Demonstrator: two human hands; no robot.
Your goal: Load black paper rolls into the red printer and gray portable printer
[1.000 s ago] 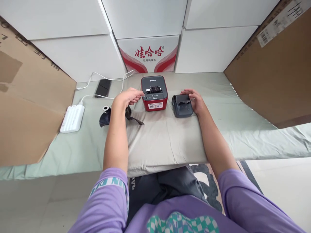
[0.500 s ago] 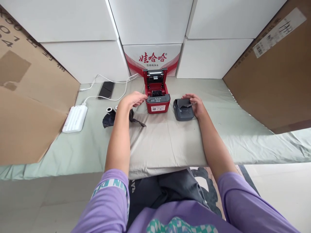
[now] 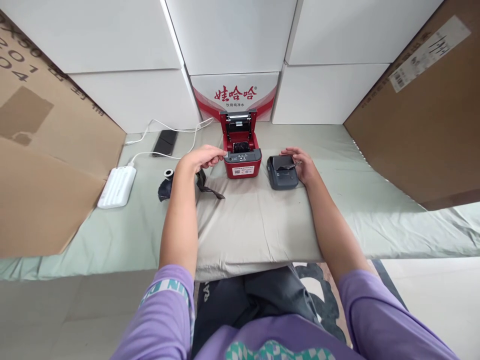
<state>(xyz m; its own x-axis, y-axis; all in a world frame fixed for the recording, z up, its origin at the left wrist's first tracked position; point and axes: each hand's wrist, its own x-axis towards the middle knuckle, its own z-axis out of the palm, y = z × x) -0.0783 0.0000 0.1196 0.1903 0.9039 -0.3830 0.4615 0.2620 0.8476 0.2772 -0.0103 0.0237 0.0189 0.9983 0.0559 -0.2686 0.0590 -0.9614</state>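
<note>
In the head view a red label printer stands on the cloth-covered table with its lid up and a dark roll inside. My left hand is closed in a pinch at the left front corner of that printer. To the right sits a small dark grey portable printer, a dark strip sticking up over its top. My right hand is wrapped around its right side and back edge, with some fingers behind it. Partly behind my left forearm lie a small white roll core and crumpled black film.
A white power bank with a white cable and a black phone lie on the left. Cardboard boxes flank the table. White boxes are stacked along the back.
The view has shifted slightly. My left hand has moved a little left and down, still at the red printer's corner. My right hand stays on the grey printer.
</note>
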